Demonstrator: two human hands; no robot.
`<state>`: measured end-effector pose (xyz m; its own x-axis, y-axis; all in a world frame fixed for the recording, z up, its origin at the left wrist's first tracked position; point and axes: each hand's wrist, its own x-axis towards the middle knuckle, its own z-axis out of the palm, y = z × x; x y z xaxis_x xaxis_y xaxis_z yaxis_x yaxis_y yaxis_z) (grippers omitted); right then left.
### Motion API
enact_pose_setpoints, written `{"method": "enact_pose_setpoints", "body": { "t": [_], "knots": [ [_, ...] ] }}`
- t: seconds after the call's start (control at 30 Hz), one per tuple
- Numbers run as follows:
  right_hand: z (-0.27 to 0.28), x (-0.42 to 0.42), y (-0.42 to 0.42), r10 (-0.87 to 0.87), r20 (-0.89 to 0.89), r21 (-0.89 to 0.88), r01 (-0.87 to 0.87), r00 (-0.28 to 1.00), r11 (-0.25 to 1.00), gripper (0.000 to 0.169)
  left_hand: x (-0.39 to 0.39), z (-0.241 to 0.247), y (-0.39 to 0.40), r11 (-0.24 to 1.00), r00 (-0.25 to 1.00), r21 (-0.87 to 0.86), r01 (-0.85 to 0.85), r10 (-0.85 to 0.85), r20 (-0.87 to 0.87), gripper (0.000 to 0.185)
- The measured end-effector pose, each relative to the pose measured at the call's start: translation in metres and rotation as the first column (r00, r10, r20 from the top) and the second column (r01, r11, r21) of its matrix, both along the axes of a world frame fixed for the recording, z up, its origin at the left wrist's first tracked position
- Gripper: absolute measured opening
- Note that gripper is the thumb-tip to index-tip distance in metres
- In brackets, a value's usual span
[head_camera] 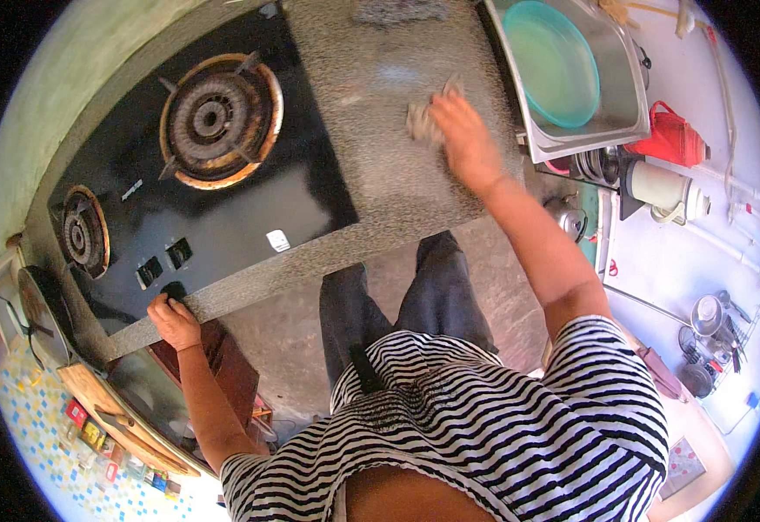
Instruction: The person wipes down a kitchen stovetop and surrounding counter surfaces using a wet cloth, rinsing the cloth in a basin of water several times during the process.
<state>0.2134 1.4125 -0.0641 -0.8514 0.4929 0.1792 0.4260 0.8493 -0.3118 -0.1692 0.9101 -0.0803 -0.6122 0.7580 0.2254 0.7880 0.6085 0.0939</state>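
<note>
My right hand [465, 140] presses a crumpled light-brown cloth [424, 122] against the speckled stone countertop [393, 176], between the cooktop and the sink; both hand and cloth are blurred. With fingers curled and nothing visible in them, my left hand [174, 322] rests on the counter's front edge, by the black glass gas cooktop [289, 176]. The larger burner [212, 119] has a rusty, stained ring. A smaller burner [80, 235] sits at the far left, and two control knobs [165, 262] lie above my left hand.
At right, a stainless steel sink [621, 98] holds a turquoise plastic basin [559, 72]. Past it stand a red thermos flask [673, 138], a pale thermos flask [664, 186] and a metal kettle [566, 215]. A wooden cutting board [125, 417] stands at lower left. Utensils hang on a wall rack [739, 346].
</note>
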Motion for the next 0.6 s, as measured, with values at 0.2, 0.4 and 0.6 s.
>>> {"method": "enact_pose_setpoints", "body": {
  "t": [0.2, 0.4, 0.6],
  "knots": [
    [-0.017, 0.033, 0.023, -0.264, -0.037, 0.063, 0.266, 0.964, 0.962, 0.047, 0.079, 0.011, 0.046, 0.967, 0.964, 0.072, -0.244, 0.25, -0.088, 0.021],
    [0.012, 0.114, -0.031, 0.178, -0.061, -0.265, -0.188, 0.982, 0.946, 0.045, 0.278, 0.007, 0.183, 0.964, 0.968, 0.245, -0.107, 0.044, 0.247, 0.021],
    [0.052, 0.17, 0.024, 0.142, -0.22, -0.668, -0.255, 0.965, 0.699, 0.048, 0.388, 0.034, 0.327, 0.886, 0.909, 0.42, -0.197, 0.004, 0.418, 0.016]
  ]
}}
